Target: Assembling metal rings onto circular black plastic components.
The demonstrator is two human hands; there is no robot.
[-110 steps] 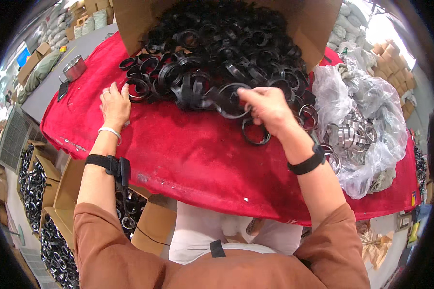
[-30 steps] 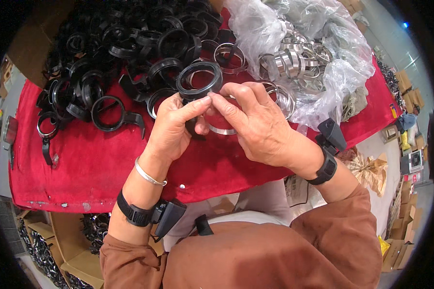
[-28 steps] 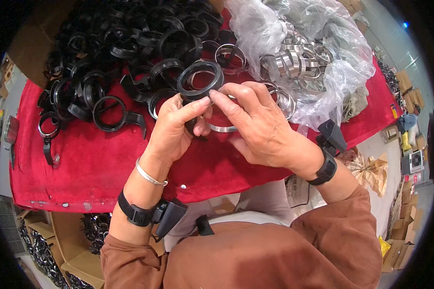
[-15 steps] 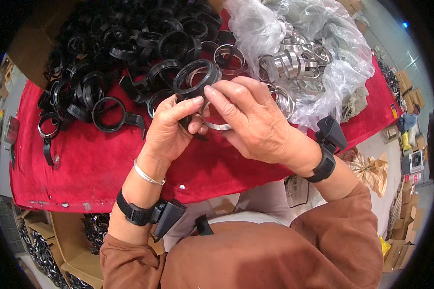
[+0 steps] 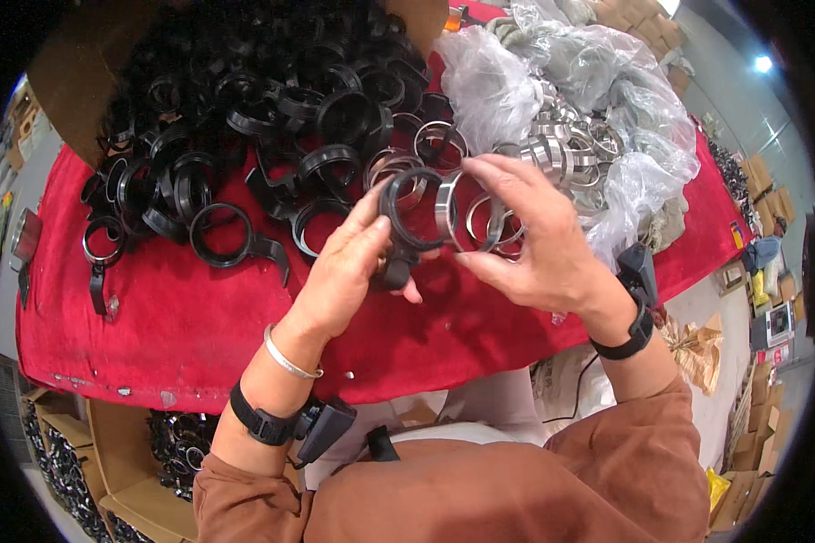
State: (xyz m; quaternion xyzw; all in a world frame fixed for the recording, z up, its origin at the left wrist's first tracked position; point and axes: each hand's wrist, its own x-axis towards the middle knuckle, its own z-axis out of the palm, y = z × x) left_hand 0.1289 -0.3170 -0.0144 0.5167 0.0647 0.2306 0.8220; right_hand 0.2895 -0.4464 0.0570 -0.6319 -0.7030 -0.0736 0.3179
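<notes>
Higher than before, the silver ring (image 5: 443,213) now stands tilted at the right side of the black ring (image 5: 390,217); I cannot tell if they touch. The black ring's hole faces up, and its long way runs down to a dark handle (image 5: 393,273) pointing toward the person. The left hand (image 5: 342,271) pinches the black ring. The right hand (image 5: 543,237) holds the silver ring, thumb and fingers apart around it. Both rings are above the red cloth (image 5: 199,335), near the black pile (image 5: 272,109).

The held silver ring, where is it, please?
In the head view, right of centre, the right hand holds the silver ring beside the black ring in the left hand.
</notes>
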